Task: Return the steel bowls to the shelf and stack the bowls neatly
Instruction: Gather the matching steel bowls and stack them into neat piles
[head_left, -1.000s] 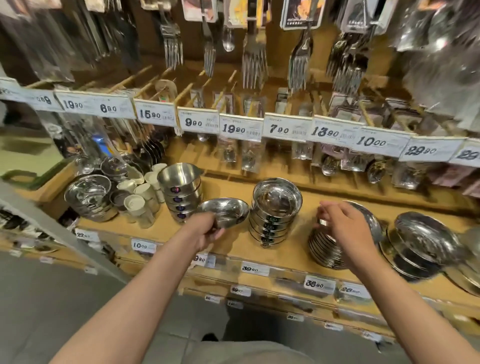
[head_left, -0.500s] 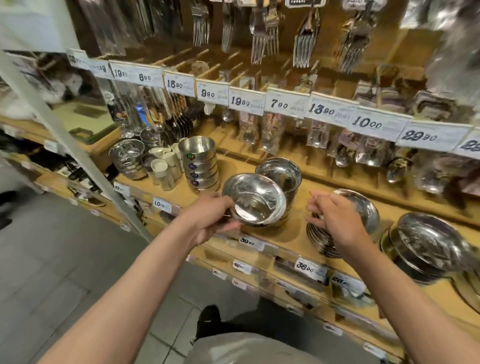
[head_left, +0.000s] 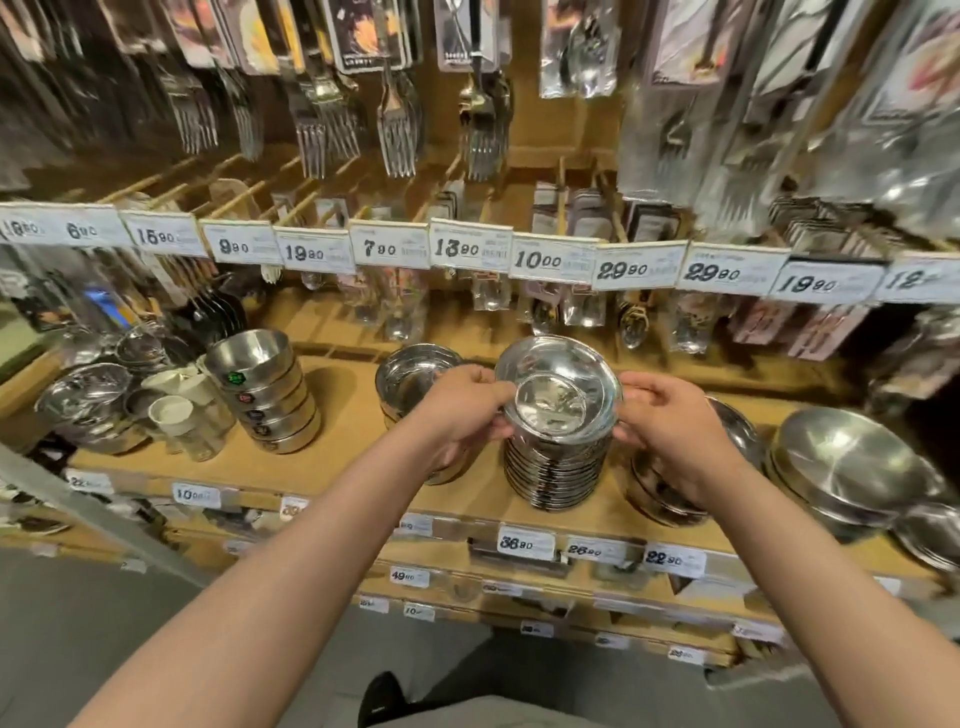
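A shallow steel bowl (head_left: 558, 387) was held at the top of a tall stack of steel bowls (head_left: 558, 467) that stood near the front edge of the wooden shelf (head_left: 343, 415). The bowl was gripped at its left rim by the left hand (head_left: 462, 410), whose fingers were curled round the edge, and at its right rim by the right hand (head_left: 670, 415), whose fingertips were pinched against the metal. The bowl was tilted slightly toward the camera, so that its flat, mirror-like bottom was shown; whether it was already seated fully in the stack could not be told. Just to the left, partly covered by the left hand, a second pile of deeper bowls (head_left: 410, 376) was seen. Farther left a leaning column of stickered bowls (head_left: 265, 389) was set beside some white cups (head_left: 174, 410) and a cluster of small pots (head_left: 85, 400). Behind the right hand another low stack (head_left: 737, 431) was partly hidden, and wide steel plates (head_left: 847, 467) were piled at the right end of the shelf. A row of price tags (head_left: 467, 249) was fixed along the rail above, and packaged forks (head_left: 395, 124) were hung over it.
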